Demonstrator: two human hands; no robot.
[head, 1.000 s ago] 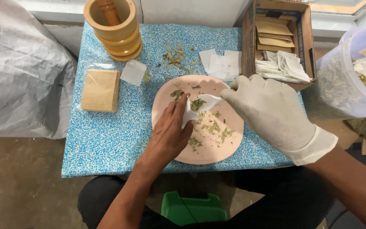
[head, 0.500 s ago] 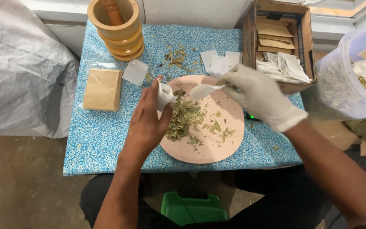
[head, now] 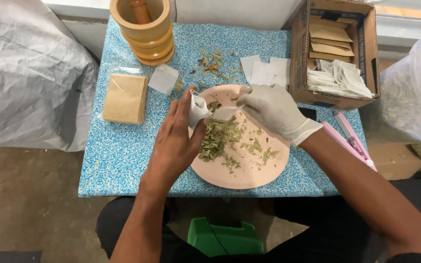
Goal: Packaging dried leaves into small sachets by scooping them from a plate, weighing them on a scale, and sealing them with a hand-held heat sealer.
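My bare left hand (head: 176, 139) holds a small white tea bag (head: 197, 108) upright by its lower part, mouth up, over the left rim of a pink plate (head: 249, 175). My right hand (head: 271, 109), in a white glove, pinches a small white scoop (head: 225, 113) whose tip points at the bag's mouth. A heap of dried green leaves (head: 218, 136) lies on the plate below both hands.
A wooden mortar with pestle (head: 144, 29) stands at the back left. A stack of brown envelopes (head: 125, 97) lies left. Loose white bags (head: 264, 70) and a cardboard box of bags (head: 334, 53) sit behind. A pink sealer (head: 349, 136) and clear leaf bag (head: 410, 92) are right.
My left hand has lifted the tea bag off the plate and turned it upright. My gloved right hand has drawn back and brought the scoop to the bag's mouth.
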